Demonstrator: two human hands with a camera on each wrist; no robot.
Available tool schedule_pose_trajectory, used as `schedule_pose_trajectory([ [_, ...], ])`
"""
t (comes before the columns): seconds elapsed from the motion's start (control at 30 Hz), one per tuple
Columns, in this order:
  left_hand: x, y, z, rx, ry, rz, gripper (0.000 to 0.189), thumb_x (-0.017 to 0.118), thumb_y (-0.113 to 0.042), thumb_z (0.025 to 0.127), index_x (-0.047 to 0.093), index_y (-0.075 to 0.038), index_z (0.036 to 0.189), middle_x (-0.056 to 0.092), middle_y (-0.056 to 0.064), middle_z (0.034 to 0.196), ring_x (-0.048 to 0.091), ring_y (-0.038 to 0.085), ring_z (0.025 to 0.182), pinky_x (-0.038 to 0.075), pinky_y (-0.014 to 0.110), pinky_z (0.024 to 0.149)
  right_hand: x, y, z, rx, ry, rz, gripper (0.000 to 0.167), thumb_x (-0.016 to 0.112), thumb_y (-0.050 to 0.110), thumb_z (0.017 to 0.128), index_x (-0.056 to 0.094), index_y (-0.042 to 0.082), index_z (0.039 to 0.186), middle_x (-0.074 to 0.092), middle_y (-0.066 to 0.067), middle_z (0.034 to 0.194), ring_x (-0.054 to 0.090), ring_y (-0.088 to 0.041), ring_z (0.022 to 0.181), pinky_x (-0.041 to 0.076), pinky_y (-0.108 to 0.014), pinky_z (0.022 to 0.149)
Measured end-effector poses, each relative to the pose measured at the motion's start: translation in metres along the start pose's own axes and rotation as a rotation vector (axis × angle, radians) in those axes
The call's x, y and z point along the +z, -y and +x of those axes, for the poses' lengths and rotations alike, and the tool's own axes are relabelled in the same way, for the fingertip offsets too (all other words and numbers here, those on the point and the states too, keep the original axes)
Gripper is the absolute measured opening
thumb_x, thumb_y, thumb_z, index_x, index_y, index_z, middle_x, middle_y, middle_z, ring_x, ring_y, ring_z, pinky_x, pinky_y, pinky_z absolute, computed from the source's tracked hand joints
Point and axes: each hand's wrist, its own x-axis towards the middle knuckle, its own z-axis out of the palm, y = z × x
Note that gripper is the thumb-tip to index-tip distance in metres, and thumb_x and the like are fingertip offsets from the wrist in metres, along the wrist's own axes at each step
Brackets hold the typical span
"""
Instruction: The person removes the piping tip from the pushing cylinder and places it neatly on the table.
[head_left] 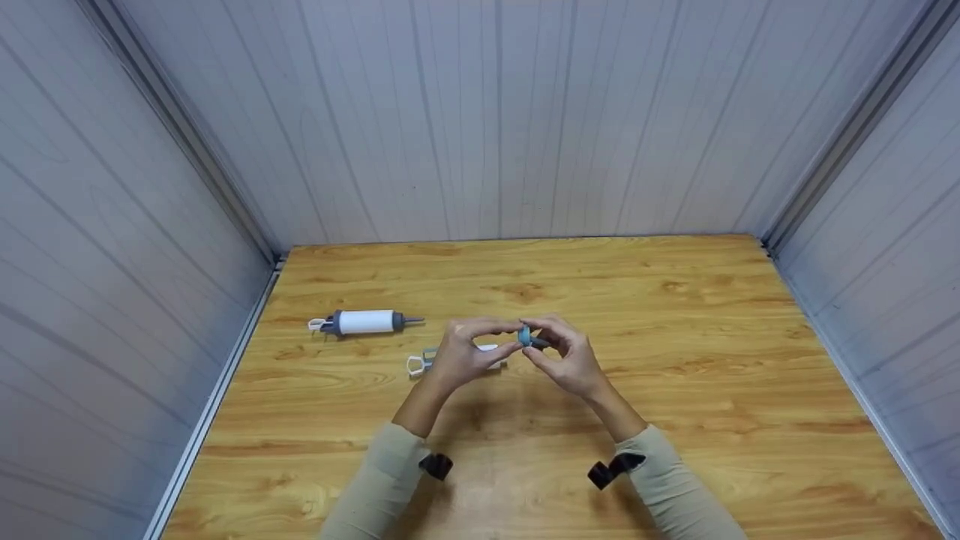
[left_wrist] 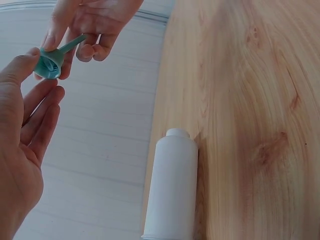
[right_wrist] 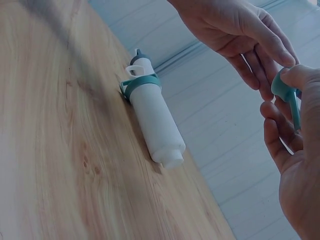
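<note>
A teal nozzle cap point(head_left: 524, 336) with a narrow spout is held up above the table between both hands. My left hand point(head_left: 463, 357) has its thumb and index fingertips at the cap's wide end. From the other side, my right hand point(head_left: 571, 363) pinches the cap near its spout. The left wrist view shows the hollow, open end of the cap point(left_wrist: 48, 66), facing the left hand. A white cylinder point(right_wrist: 152, 117) with a teal collar and a white pull handle lies on the table, partly behind the left hand in the head view. Its bare necked end point(left_wrist: 178, 133) carries no nozzle.
Farther left on the wooden table point(head_left: 675, 315) lies a second white cylinder point(head_left: 366, 322) with grey ends, a grey nozzle and a white handle. Pale panel walls point(head_left: 495, 120) close off the back and both sides.
</note>
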Motion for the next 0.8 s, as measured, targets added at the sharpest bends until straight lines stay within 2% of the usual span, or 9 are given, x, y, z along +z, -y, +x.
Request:
schedule_pose_trajectory([
  [0.13, -0.002, 0.0, 0.0, 0.006, -0.003, -0.003, 0.024, 0.088, -0.007, 0.097, 0.088, -0.006, 0.121, 0.088, 0.013, 0.114, 0.087, 0.032, 0.105, 0.071, 0.042, 0.093, -0.003, -0.002, -0.002, -0.001, -0.007, -0.002, 0.046, 0.073, -0.022, 0.093, 0.068, -0.017, 0.138, 0.073, -0.008, 0.121, 0.069, -0.002, 0.091, 0.062, -0.016, 0.086],
  [0.4, -0.007, -0.001, 0.0, 0.0, -0.012, 0.015, 0.022, 0.089, -0.006, 0.096, 0.088, -0.005, 0.118, 0.088, 0.014, 0.113, 0.087, 0.032, 0.105, 0.071, 0.043, 0.093, -0.01, 0.0, -0.005, 0.004, 0.019, -0.014, 0.049, 0.073, -0.022, 0.093, 0.062, -0.021, 0.14, 0.068, -0.039, 0.115, 0.068, -0.001, 0.091, 0.061, -0.017, 0.085],
  [0.6, -0.01, -0.001, 0.001, -0.009, -0.017, 0.015, 0.022, 0.089, -0.008, 0.096, 0.088, -0.004, 0.118, 0.088, 0.014, 0.113, 0.087, 0.033, 0.105, 0.071, 0.043, 0.093, -0.014, 0.002, -0.007, 0.009, 0.015, -0.024, 0.047, 0.072, -0.023, 0.093, 0.061, -0.022, 0.139, 0.069, -0.04, 0.114, 0.069, 0.001, 0.09, 0.062, -0.017, 0.083],
  [0.8, -0.01, 0.0, 0.002, 0.018, -0.027, 0.012, 0.023, 0.089, -0.006, 0.096, 0.088, -0.004, 0.118, 0.088, 0.014, 0.113, 0.087, 0.033, 0.104, 0.071, 0.043, 0.092, -0.016, -0.001, -0.009, 0.006, -0.002, 0.001, 0.041, 0.071, -0.025, 0.093, 0.065, -0.023, 0.133, 0.07, -0.04, 0.108, 0.071, -0.001, 0.089, 0.063, -0.017, 0.08],
])
